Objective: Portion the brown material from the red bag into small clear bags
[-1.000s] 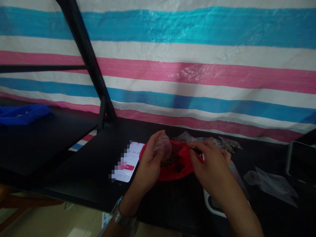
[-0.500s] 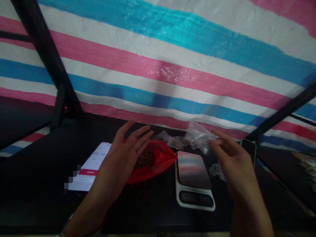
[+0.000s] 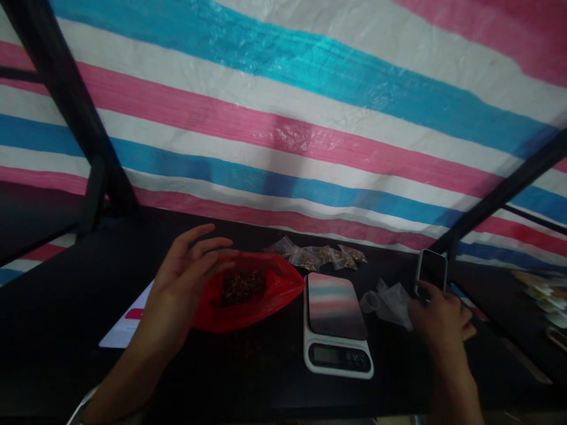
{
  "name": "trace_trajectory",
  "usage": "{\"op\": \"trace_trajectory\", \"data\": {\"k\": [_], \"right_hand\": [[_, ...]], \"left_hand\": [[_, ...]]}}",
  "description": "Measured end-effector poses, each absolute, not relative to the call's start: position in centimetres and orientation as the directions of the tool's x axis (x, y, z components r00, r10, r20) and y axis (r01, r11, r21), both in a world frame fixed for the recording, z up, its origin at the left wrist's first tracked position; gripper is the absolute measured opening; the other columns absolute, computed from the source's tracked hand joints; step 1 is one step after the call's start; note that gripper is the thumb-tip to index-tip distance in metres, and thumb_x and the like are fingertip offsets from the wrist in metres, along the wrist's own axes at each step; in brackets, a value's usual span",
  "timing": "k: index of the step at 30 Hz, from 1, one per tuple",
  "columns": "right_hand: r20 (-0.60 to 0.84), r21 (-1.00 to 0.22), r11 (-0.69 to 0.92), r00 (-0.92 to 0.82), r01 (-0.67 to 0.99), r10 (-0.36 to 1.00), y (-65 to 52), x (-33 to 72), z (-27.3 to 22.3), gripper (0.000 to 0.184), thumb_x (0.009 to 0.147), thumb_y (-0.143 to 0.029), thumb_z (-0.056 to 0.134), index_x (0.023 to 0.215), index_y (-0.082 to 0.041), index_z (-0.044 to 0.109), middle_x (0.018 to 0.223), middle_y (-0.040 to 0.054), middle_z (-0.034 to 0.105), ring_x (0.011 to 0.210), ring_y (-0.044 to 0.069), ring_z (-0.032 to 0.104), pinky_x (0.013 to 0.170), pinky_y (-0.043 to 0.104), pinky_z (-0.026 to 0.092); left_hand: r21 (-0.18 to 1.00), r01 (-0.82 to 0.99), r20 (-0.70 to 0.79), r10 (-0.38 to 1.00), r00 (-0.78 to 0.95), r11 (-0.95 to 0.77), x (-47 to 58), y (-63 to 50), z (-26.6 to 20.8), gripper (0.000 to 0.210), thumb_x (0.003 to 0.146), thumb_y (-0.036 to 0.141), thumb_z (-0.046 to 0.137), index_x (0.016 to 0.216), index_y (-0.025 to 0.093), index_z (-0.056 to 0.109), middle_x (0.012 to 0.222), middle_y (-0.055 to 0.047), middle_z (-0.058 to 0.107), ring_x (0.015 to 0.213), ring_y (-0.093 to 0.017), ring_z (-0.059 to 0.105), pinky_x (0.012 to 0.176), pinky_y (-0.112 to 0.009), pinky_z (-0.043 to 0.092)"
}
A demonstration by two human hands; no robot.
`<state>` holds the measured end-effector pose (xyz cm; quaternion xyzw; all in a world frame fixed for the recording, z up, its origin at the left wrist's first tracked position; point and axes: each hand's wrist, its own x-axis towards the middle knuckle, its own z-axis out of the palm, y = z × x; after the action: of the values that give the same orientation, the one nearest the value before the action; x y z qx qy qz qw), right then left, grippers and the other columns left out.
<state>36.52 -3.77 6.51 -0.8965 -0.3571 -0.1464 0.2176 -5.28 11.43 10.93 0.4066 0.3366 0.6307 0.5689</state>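
Observation:
My left hand (image 3: pixel 181 283) is open, fingers spread, over the left side of a red plastic bag (image 3: pixel 274 301). Small dark brown dried pieces (image 3: pixel 243 287) fill the bag's open mouth. My right hand (image 3: pixel 443 324) is at the right, its fingers apart and partly bent, with nothing visibly held. It is beside crumpled clear plastic bags (image 3: pixel 394 302) and just in front of a phone (image 3: pixel 431 273) leaning upright. Between my hands is a white kitchen scale (image 3: pixel 339 307) with a bare, shiny plate. A small clear cup (image 3: pixel 369 301) lies right of it.
Several small filled zip bags (image 3: pixel 305 258) lie behind the scale. A phone with a lit screen (image 3: pixel 126 321) is partly hidden under my left forearm. Striped plastic sheeting (image 3: pixel 287 130) hangs behind the black table (image 3: pixel 248 378), with dark frame posts (image 3: pixel 75 106) at the sides.
My right hand has moved right and down, and the clear zip bag it held up is no longer in its fingers. My left hand has shifted left, showing more of the red bag.

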Motion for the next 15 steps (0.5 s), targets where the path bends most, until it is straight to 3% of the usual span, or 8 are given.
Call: {"op": "trace_trajectory", "data": {"k": [2,4,7,12,15], "right_hand": [[0.401,-0.286,-0.603,0.665,0.744,0.630,-1.1,33.5,8.3,0.044,0.086,-0.029,0.058,0.124,-0.025,0.080,0.123,0.0219,0.074,0.118,0.048,0.064,0.089,0.068,0.048],[0.373,-0.284,-0.489,0.565,0.825,0.736,2.3,29.4,9.6,0.040,0.094,-0.024,0.050,0.119,-0.021,0.081,0.113,0.0186,0.079,0.113,0.041,0.070,0.096,0.063,0.048],[0.321,-0.297,-0.322,0.412,0.899,0.853,6.8,23.3,10.0,0.030,0.099,-0.028,0.056,0.111,-0.026,0.083,0.110,0.0097,0.083,0.112,0.031,0.074,0.100,0.047,0.049],[0.261,-0.304,-0.195,0.279,0.932,0.924,10.8,18.8,8.2,0.022,0.090,-0.024,0.072,0.110,-0.024,0.083,0.117,0.0099,0.081,0.115,0.027,0.072,0.098,0.037,0.047],[0.262,-0.323,-0.214,0.304,0.922,0.916,11.4,18.8,7.8,0.022,0.088,-0.015,0.067,0.103,-0.020,0.083,0.111,0.0125,0.081,0.106,0.028,0.073,0.092,0.037,0.048]], "left_hand": [[0.895,-0.428,0.128,0.991,-0.032,-0.130,-5.2,11.5,10.8,0.048,0.075,0.029,0.087,0.120,0.027,0.069,0.102,0.003,0.079,0.091,-0.017,0.077,0.083,-0.024,0.062],[0.902,-0.411,0.131,0.991,-0.038,-0.135,-5.2,11.5,10.6,0.050,0.074,0.029,0.087,0.120,0.026,0.069,0.101,0.002,0.078,0.088,-0.017,0.076,0.083,-0.025,0.062],[0.914,-0.373,0.163,0.986,-0.019,-0.158,-5.3,11.5,10.2,0.049,0.076,0.031,0.086,0.122,0.023,0.068,0.101,0.001,0.078,0.086,-0.017,0.075,0.080,-0.028,0.061],[0.923,-0.323,0.226,0.974,0.018,-0.208,-6.0,11.7,9.6,0.037,0.084,0.032,0.082,0.118,0.022,0.070,0.094,0.001,0.076,0.081,-0.017,0.073,0.077,-0.029,0.060],[0.929,-0.289,0.252,0.967,0.043,-0.229,-6.4,11.5,9.6,0.029,0.089,0.032,0.077,0.115,0.021,0.070,0.090,0.000,0.076,0.078,-0.016,0.072,0.076,-0.029,0.059]]}}
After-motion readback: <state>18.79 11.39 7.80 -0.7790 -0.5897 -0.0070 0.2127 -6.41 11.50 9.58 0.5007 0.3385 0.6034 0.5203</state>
